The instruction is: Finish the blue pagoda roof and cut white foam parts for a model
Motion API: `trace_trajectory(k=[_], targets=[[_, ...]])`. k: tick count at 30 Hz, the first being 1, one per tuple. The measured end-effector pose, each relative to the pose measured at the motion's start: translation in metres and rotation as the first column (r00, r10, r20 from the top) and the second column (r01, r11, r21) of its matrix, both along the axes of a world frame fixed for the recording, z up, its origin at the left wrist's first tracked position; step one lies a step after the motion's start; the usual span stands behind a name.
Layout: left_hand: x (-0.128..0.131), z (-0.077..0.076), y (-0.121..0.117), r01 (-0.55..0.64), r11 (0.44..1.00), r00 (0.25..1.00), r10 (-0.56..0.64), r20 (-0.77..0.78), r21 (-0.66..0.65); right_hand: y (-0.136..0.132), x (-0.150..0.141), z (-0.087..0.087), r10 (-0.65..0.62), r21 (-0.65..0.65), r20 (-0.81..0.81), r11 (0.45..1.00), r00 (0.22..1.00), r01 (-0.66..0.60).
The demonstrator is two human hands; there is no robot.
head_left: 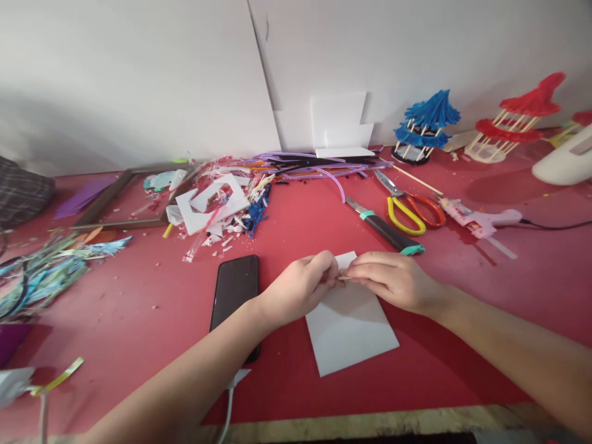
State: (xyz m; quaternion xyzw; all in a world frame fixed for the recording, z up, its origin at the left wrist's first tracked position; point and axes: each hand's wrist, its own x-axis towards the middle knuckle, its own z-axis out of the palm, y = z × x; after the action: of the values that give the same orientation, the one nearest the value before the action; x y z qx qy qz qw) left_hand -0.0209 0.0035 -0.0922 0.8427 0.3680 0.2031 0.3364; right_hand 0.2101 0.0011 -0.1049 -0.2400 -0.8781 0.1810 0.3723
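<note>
My left hand (303,287) and my right hand (393,280) meet fingertip to fingertip over a white card (349,327) that lies on the red table (139,308). Both hands are closed in a pinch on a small thin stick (343,278) held between them; only a short light-coloured bit of it shows. A black phone (234,290) lies just left of my left wrist. A craft knife (386,229) with a black and teal handle lies just beyond my right hand.
Scissors (411,206) and a glue gun (478,220) lie at the right. Blue (425,126) and red (518,123) stick pavilions stand by the wall. Straws (305,165), foam scraps (217,206) and a frame (115,197) fill the back left. Teal strips (46,271) lie far left.
</note>
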Motion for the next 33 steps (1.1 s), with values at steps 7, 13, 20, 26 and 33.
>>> trace_trajectory(k=[7, 13, 20, 26, 33], targets=[[0.009, 0.019, -0.01, -0.088, 0.977, 0.978, 0.122, -0.171, 0.193, -0.001, 0.004, -0.002, -0.096, 0.047, -0.012, 0.994, 0.995, 0.096], [0.02, 0.024, -0.051, -0.041, 0.945, 0.911, 0.169, -0.376, 0.324, 0.004, 0.004, -0.002, -0.265, -0.004, -0.057, 0.964, 0.963, 0.265], [0.032, 0.005, -0.077, 0.157, 0.858, 0.877, 0.106, -0.468, 0.488, 0.0, -0.011, 0.001, -0.263, -0.078, -0.012, 0.962, 0.965, 0.262], [0.042, 0.002, -0.074, 0.152, 0.778, 0.867, 0.192, -0.46, 0.61, -0.003, -0.012, -0.004, -0.199, -0.125, 0.081, 0.97, 0.977, 0.209], [0.038, -0.006, -0.075, 0.109, 0.711, 0.881, 0.254, -0.399, 0.694, -0.006, -0.015, -0.007, -0.223, -0.176, 0.106, 0.955, 0.969, 0.239]])
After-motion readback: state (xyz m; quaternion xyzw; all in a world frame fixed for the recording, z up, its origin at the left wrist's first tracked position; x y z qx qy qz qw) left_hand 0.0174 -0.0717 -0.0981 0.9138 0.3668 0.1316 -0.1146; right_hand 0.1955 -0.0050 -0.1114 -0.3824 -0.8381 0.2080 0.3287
